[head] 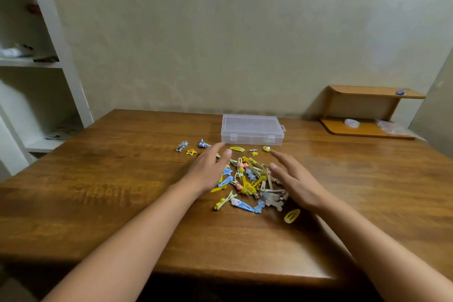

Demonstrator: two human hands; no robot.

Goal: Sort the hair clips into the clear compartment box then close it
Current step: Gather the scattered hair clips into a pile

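Clips [247,181] in heap at frame centre, between both hands. Left hand [208,170] flat, fingers straight, at heap's left edge; right hand [294,180] flat, fingers loosely apart, at right edge. Box [252,129] lid down, just beyond heap, upper centre, long axis across frame, about equally near both hands.

The box [252,130] sits on the table [98,191] behind the clip pile [250,181], between both hands.

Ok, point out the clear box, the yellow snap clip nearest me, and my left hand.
clear compartment box [252,130]: head view, on its shut lid.
yellow snap clip [292,216]: head view, on its middle.
left hand [208,169]: head view, on the back of the hand.
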